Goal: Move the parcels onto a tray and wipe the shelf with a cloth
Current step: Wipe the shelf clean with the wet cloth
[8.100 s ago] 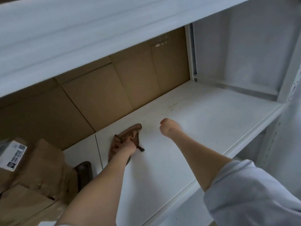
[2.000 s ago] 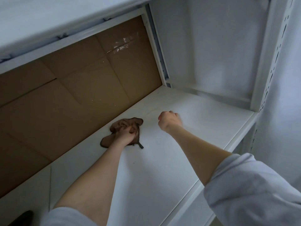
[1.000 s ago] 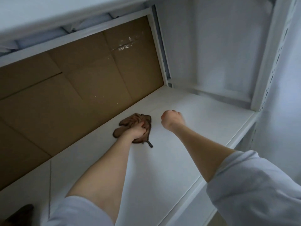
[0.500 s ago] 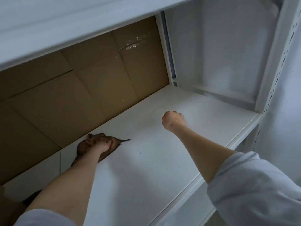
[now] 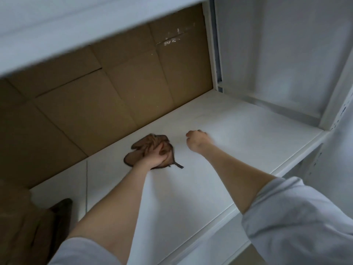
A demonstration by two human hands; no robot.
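We press the brown cloth onto the white shelf, near its cardboard back panel, with our left hand bunching it in curled fingers. It looks soft, light and limp, so we judge that a gathered fistful under the palm gives the best hold. Our right hand is an empty fist just beside it.

— Where does the crumpled brown cloth lie?
— Under the fingers of the left hand, on the flat white metal shelf.
— And the right hand?
— Right of those fingers, apart from the cloth.
— Behind the fingers?
— The brown cardboard back panel. Brown cardboard parcels sit far to their left.
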